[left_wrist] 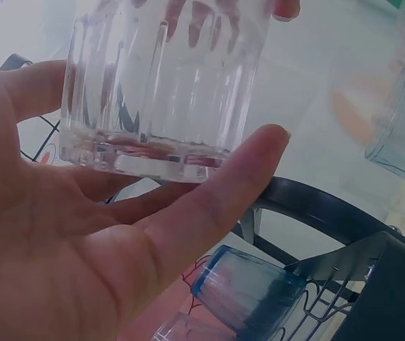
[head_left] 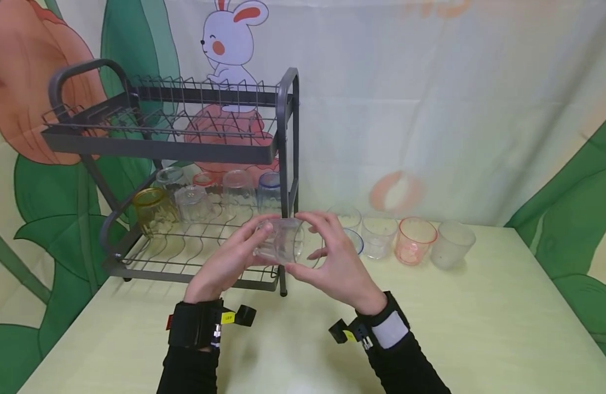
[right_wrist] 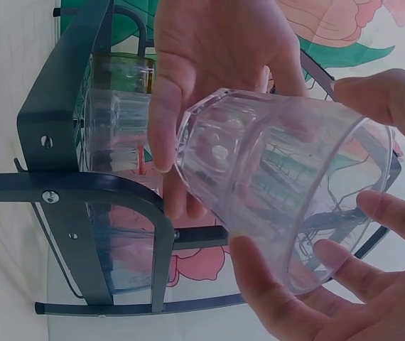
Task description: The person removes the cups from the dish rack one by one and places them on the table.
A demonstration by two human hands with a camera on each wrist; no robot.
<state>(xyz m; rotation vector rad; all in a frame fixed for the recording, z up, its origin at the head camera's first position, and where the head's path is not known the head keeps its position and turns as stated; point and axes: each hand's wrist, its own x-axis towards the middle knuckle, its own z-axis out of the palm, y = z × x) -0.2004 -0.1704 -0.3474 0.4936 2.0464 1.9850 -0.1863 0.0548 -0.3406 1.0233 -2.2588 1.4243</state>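
Observation:
A clear drinking glass [head_left: 282, 242] lies sideways in the air between my two hands, in front of the rack's right post. My left hand [head_left: 228, 261] holds it around its thick base, with the thumb along one side. Fingers and thumb of my right hand [head_left: 341, 264] grip the wide rim end. The right wrist view shows the glass [right_wrist: 259, 170] with its open mouth toward the right hand and a faceted base by the left fingers. From the left wrist, the ribbed lower wall of the glass [left_wrist: 160, 92] is seen up close.
A dark two-tier dish rack [head_left: 160, 146] stands at the left. Its lower tier holds several upside-down glasses, including a yellow one [head_left: 156, 210] and a blue-rimmed one [head_left: 270, 194]. More glasses stand at the back right, among them a red-rimmed glass [head_left: 415, 241] and a frosted one [head_left: 451, 245].

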